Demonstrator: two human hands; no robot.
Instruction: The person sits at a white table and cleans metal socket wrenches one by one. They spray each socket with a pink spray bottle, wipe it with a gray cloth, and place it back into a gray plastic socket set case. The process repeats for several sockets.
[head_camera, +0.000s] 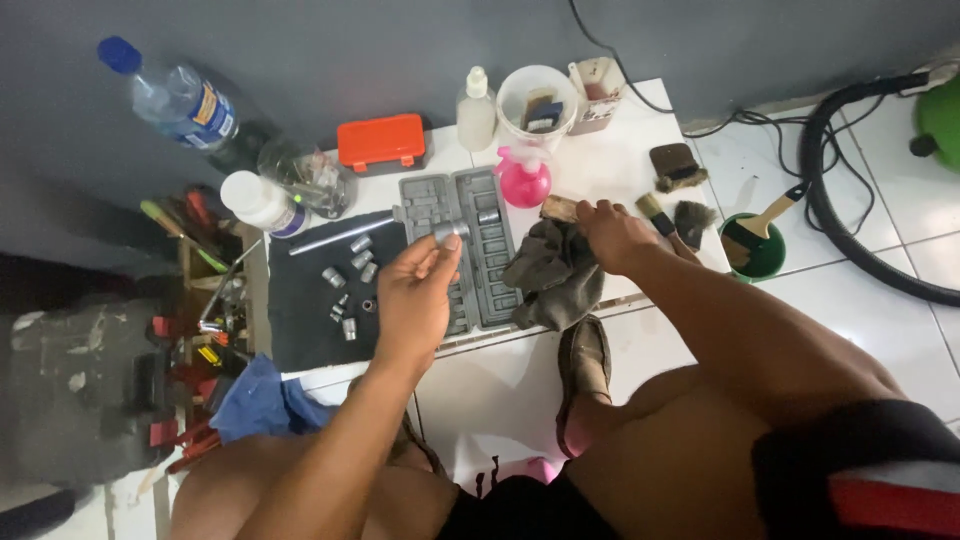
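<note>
My left hand (418, 296) pinches a small metal socket (450, 231) between thumb and fingers, just above the open grey socket case (487, 275). Left of the case, a black mat (300, 300) carries several loose sockets (350, 275) and a metal extension bar (340, 237). My right hand (612, 233) rests on the top of a crumpled grey-brown rag (555, 275) and grips a wooden-handled brush (559, 208) beside the case.
A pink spray bottle (524, 178), white bucket (537, 100), orange box (380, 143) and water bottle (175, 100) stand at the back. Paintbrushes (665, 222) and a green cup (757, 250) lie right. A tool rack (200, 300) and blue cloth (262, 400) sit left. A black hose (850, 200) loops far right.
</note>
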